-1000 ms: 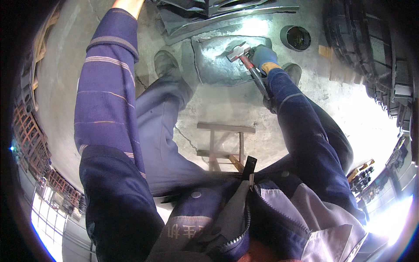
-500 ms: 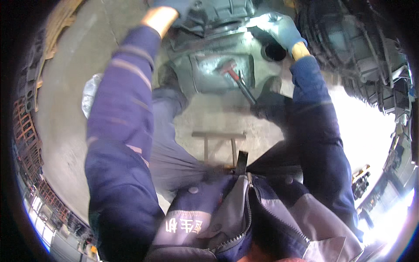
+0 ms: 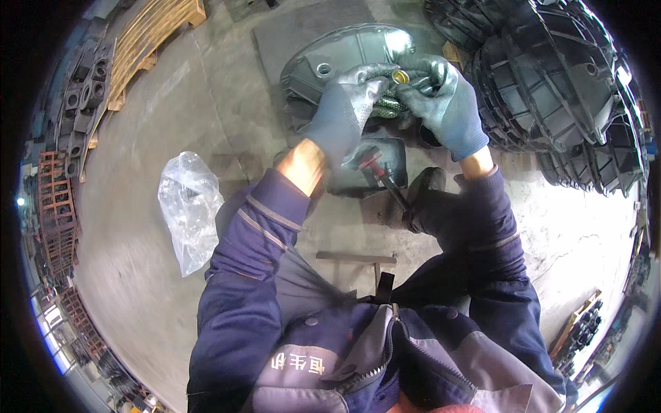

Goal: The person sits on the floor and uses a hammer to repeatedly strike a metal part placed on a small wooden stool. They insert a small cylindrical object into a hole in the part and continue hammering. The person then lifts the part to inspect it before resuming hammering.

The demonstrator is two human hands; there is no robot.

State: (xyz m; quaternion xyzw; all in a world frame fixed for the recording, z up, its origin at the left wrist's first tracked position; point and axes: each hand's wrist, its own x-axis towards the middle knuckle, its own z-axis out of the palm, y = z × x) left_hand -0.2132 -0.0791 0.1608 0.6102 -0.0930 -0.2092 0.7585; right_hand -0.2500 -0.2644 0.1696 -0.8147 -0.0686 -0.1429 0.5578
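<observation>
Both my hands, in grey-blue coated gloves, meet above a large round dark metal casting (image 3: 313,72). A small brass-coloured ring (image 3: 400,76) sits between their fingertips. My left hand (image 3: 352,103) is closed, thumb and fingers pinching towards the ring from the left. My right hand (image 3: 446,100) is closed around it from the right, its fingers curled. Part of the casting lies hidden behind the gloves. Below the hands, a hammer (image 3: 391,186) with a red head leans across a shallow metal tray (image 3: 344,182), its dark handle pointing towards my right foot.
A crumpled clear plastic bag (image 3: 189,210) lies on the floor at left. Stacked dark ribbed castings (image 3: 551,82) rise at right. A wooden pallet (image 3: 148,45) stands far left. Between my legs is a low metal frame (image 3: 354,257).
My hands have come together from apart, the left moving right and nearer. The brass-coloured ring now shows between them. My view has shifted, showing more of the casting and plastic bag.
</observation>
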